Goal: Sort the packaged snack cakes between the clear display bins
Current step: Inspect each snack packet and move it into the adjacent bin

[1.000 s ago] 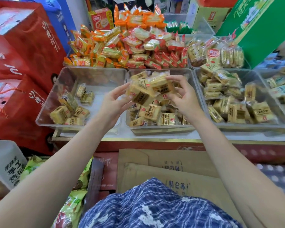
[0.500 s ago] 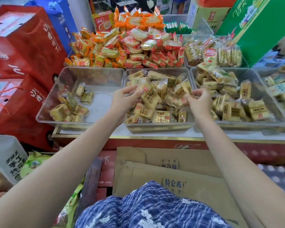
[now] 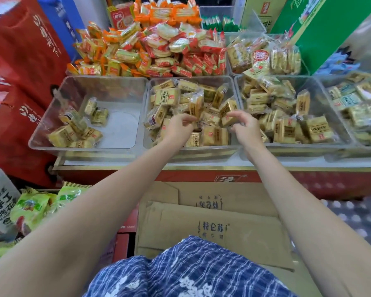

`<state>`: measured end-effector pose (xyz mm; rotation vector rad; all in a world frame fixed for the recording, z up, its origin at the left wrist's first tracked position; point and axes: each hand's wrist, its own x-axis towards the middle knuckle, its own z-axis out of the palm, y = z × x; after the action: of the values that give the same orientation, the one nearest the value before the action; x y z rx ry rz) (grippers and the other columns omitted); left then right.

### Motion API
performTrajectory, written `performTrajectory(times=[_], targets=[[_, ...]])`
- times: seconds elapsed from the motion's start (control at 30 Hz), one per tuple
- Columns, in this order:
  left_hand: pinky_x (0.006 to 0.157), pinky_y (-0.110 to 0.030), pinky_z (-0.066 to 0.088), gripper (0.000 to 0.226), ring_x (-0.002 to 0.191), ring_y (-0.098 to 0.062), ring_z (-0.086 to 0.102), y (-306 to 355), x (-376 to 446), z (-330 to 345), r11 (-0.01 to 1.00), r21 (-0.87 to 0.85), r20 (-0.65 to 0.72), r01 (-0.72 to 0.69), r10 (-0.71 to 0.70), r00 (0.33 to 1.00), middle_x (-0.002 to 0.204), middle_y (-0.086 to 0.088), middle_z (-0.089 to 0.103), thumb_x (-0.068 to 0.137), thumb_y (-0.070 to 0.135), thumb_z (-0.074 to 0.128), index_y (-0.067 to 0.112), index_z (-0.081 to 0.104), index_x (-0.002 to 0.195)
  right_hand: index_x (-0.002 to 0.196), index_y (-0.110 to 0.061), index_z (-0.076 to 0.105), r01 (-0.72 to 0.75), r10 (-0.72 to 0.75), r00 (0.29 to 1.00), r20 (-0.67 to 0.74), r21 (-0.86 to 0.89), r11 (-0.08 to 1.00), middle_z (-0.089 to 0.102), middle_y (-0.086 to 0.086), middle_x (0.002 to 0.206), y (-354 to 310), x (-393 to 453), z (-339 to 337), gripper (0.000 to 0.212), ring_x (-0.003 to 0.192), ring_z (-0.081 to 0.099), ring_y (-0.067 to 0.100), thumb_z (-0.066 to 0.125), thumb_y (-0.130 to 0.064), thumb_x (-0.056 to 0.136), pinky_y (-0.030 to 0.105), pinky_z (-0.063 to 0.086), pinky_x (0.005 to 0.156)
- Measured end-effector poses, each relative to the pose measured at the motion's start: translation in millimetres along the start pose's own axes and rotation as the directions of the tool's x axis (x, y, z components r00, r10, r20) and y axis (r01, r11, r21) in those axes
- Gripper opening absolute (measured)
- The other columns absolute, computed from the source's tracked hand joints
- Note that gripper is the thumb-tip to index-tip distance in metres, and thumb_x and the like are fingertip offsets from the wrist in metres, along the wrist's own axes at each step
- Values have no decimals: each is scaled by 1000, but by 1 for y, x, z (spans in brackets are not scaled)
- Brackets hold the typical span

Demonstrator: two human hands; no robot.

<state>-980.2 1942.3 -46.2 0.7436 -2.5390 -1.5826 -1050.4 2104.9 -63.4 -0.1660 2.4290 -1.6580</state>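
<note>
Here both arms reach forward over the middle bin (image 3: 147, 116). The left hand (image 3: 178, 127) has its fingers curled down into the snack cakes (image 3: 210, 133), but whether it holds one I cannot tell. The right hand (image 3: 245, 125) pinches one packaged cake (image 3: 228, 113) between thumb and fingers, just above the pile. The left bin (image 3: 73, 93) has only a few cakes in it; the right bin (image 3: 341, 129) is quite full.
</note>
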Motion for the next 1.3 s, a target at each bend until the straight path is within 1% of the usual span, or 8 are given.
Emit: performTrajectory(times=[0.17,0.27,0.4,0.63,0.97,1.1,1.17,1.3], targets=[[54,-18,40,26,71,-11,52,-35,-3,-34,1000,15,-207,25,-21,978,115,-9,61,94,3,45,14,65,107,105,-19,62,82,-90,988,123,69,994,55,-2,117,-33,-11,27,38,111,55,14,37,7,93,21,52,85],[72,-16,39,28,87,-11,52,-58,-4,-65,996,80,-321,42,-14,947,115,-9,59,91,1,44,14,67,101,101,-17,62,121,-138,967,213,92,988,58,-4,108,-53,-15,64,35,96,58,7,39,8,93,19,54,77],[72,-14,32,31,86,-11,50,-95,-6,-111,987,141,-387,84,-23,922,116,-9,57,90,-1,41,12,66,104,101,-14,61,138,-163,929,331,98,985,59,-9,99,-69,-16,124,32,87,60,5,40,8,92,12,51,67],[79,-18,34,30,95,-17,54,-151,5,-197,952,274,-454,139,0,891,112,-11,56,89,-1,43,7,66,105,101,-7,59,106,-164,844,511,141,984,58,6,100,-84,-2,242,31,92,56,14,38,13,90,21,56,74],[87,-44,37,27,107,-35,49,-201,61,-242,751,579,-472,316,-7,882,117,-15,54,90,10,44,7,65,107,121,-9,57,108,29,738,675,-161,981,48,5,118,-73,46,353,36,98,52,19,47,4,89,32,52,86],[90,-41,34,31,115,-32,43,-205,64,-240,646,664,-462,377,-41,886,125,-11,51,91,16,45,10,62,116,142,-23,37,266,-72,729,680,-186,946,30,14,136,-77,72,393,61,107,44,22,54,0,88,9,44,80],[91,-40,33,30,117,-31,42,-207,64,-240,635,669,-466,386,-45,884,127,-9,49,91,17,46,11,60,117,148,-23,27,388,-106,692,714,-244,889,14,19,149,-76,89,417,73,131,32,31,57,3,87,8,36,89],[89,-38,32,29,117,-30,41,-209,63,-238,650,651,-483,391,-42,875,129,-8,49,89,14,48,10,60,115,149,-29,27,739,-88,562,823,-451,500,-18,13,157,-72,120,454,81,145,0,41,67,-4,84,42,16,115]])
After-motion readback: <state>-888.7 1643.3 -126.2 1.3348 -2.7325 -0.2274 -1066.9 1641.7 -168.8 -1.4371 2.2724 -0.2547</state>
